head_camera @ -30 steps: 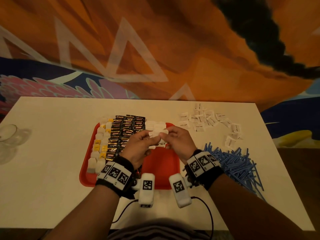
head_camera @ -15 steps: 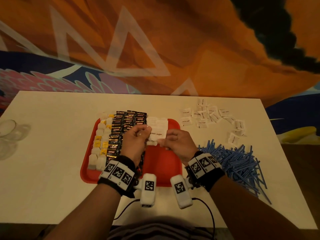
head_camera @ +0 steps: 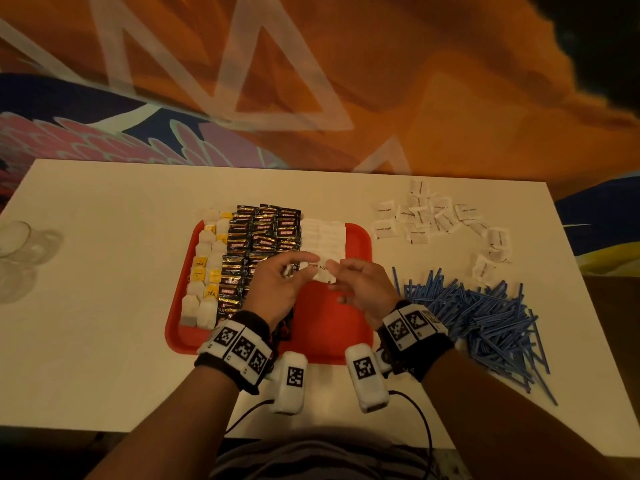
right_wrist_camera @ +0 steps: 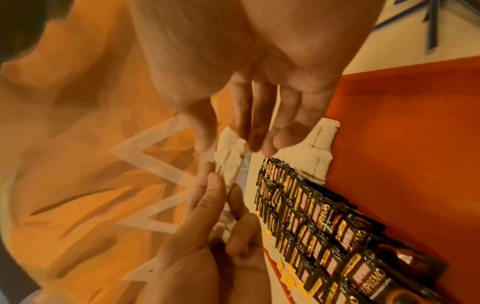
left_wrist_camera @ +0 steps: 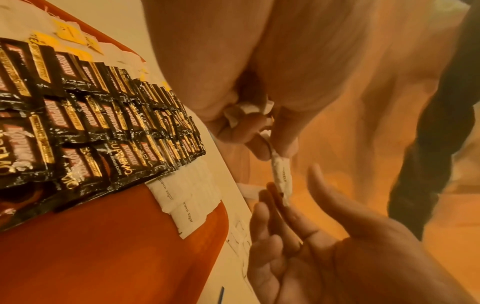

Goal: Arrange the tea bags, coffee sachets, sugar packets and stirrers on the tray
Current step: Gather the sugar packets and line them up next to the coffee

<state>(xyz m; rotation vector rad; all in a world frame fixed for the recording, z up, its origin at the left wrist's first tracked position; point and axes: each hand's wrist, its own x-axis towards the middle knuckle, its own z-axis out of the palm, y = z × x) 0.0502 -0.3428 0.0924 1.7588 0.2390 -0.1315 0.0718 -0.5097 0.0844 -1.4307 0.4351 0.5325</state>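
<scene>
Head view showed both hands over a red tray [head_camera: 353, 341] on a white bench [head_camera: 104, 306]. Left hand [head_camera: 277, 289] had its fingers curled, gripping a small bunch of white sugar packets [left_wrist_camera: 246, 111] in the palm, and pinched one brown sugar packet [head_camera: 320, 268] between thumb and forefinger. Right hand [head_camera: 363, 289] met the other end of that same packet with thumb and fingertips, remaining fingers loosely extended; left wrist view showed its palm mostly open [left_wrist_camera: 337, 257]. Packet was held just above the tray, near the front end of the sugar rows.

On the tray: tea bags [head_camera: 204, 271] with yellow tags along the left edge, black coffee sachets [head_camera: 259, 237] in overlapping rows beside them, then white sugar packet rows [head_camera: 323, 233] right of the sachets. Right part of the tray was bare red.

Off the tray, loose sugar packets [head_camera: 433, 216] lay scattered at far right of the bench, with a pile of blue stirrers [head_camera: 485, 313] nearer. Clear glass [head_camera: 14, 237] sat at the bench's left edge.
</scene>
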